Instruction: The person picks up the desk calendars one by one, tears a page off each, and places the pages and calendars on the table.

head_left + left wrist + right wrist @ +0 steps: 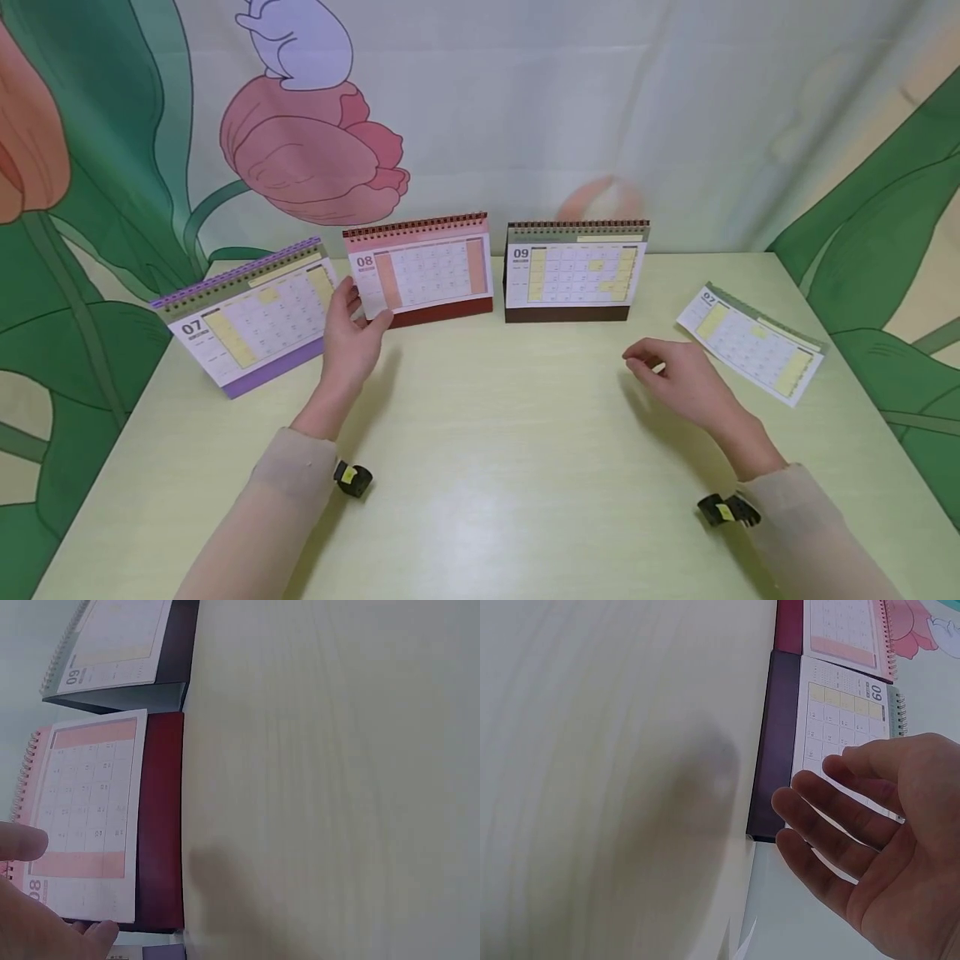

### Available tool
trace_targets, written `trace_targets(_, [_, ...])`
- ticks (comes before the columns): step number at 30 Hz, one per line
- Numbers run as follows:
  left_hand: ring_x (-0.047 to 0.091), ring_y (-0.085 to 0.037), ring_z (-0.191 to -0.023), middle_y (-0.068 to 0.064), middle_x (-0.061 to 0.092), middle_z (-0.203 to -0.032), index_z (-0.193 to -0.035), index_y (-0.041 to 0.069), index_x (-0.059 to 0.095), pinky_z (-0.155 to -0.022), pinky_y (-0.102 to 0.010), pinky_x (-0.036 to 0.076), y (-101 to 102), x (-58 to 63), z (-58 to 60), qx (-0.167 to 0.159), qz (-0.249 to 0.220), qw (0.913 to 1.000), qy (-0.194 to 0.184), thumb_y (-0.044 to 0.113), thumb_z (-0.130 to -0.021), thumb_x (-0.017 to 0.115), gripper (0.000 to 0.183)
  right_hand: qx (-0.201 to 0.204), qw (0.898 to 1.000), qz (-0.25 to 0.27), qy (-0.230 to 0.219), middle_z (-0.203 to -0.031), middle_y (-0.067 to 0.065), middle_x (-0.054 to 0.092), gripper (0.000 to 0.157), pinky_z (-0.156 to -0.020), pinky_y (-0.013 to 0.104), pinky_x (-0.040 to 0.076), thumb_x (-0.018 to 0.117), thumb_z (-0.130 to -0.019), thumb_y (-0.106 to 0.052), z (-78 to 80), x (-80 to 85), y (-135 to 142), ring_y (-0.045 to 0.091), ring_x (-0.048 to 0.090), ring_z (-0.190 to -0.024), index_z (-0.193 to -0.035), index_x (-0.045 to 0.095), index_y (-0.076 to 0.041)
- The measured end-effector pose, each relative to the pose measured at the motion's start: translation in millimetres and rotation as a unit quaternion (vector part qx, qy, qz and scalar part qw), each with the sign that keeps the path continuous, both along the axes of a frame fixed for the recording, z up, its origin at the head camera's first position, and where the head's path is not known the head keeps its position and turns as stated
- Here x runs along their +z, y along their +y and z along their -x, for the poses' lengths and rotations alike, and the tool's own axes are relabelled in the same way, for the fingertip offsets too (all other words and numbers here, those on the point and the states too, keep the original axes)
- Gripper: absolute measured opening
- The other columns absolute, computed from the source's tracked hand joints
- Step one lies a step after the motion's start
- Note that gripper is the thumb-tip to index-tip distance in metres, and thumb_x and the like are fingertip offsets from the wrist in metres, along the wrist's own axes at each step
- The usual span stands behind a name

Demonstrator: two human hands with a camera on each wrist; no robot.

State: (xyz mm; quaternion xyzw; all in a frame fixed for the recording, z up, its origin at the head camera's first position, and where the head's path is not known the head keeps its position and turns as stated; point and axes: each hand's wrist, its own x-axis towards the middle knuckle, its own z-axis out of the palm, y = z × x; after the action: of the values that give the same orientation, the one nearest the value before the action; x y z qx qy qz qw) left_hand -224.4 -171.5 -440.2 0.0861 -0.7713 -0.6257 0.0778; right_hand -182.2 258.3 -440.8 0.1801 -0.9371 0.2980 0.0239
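Note:
My left hand [352,346] holds the left edge of a pink desk calendar [431,271] showing 08, with a dark red base. The thumb lies near its lower left corner; some fingers are partly hidden behind the edge. In the left wrist view the calendar [94,795] stands beside the fingers. My right hand [678,375] hovers over the table with loosely bent fingers and holds nothing. In the right wrist view the hand [885,840] appears in front of the 09 desk calendar [821,727], which stands upright on a dark base.
A purple desk calendar [251,317] showing 07 stands angled at the left. A loose 07 calendar sheet [753,343] lies on the table [480,458] at the right. Behind hangs a curtain [487,108] printed with flowers.

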Motion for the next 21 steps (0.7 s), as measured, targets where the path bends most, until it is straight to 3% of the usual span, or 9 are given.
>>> trace_targets(5, [0.037, -0.030, -0.142, -0.018, 0.037, -0.154, -0.160, 0.001, 0.022, -0.118, -0.038, 0.031, -3, -2.7, -4.2, 0.001, -0.014, 0.9999, 0.002, 0.001, -0.097, 0.064, 0.076, -0.003, 1.000, -0.001, -0.010, -0.102, 0.008, 0.075, 0.014, -0.074, 0.040, 0.057, 0.064, -0.101, -0.007, -1.1, 1.7, -3, 0.021, 0.069, -0.085, -0.109, 0.075, -0.001])
trace_targets(13, [0.046, -0.030, -0.134, -0.019, 0.044, -0.148, -0.154, 0.002, 0.031, -0.109, -0.038, 0.044, -6, -10.8, 3.2, 0.003, -0.043, 0.9977, -0.052, -0.004, -0.097, 0.059, 0.064, 0.005, 1.000, -0.003, -0.014, -0.102, 0.007, 0.075, 0.015, -0.075, 0.040, 0.057, 0.064, -0.102, -0.009, 0.9, -2.8, -3, 0.019, 0.069, -0.086, -0.109, 0.075, -0.003])
trace_targets(21, [0.055, -0.033, -0.121, -0.022, 0.053, -0.136, -0.143, -0.005, 0.042, -0.100, -0.041, 0.050, -12, -16.9, 14.3, -0.022, 0.079, 0.9940, -0.073, -0.010, -0.090, 0.055, 0.054, 0.011, 1.000, -0.005, -0.014, -0.102, 0.007, 0.075, 0.015, -0.077, 0.042, 0.058, 0.063, -0.103, -0.010, 1.2, -5.3, -4, 0.022, 0.069, -0.091, -0.110, 0.075, -0.003])
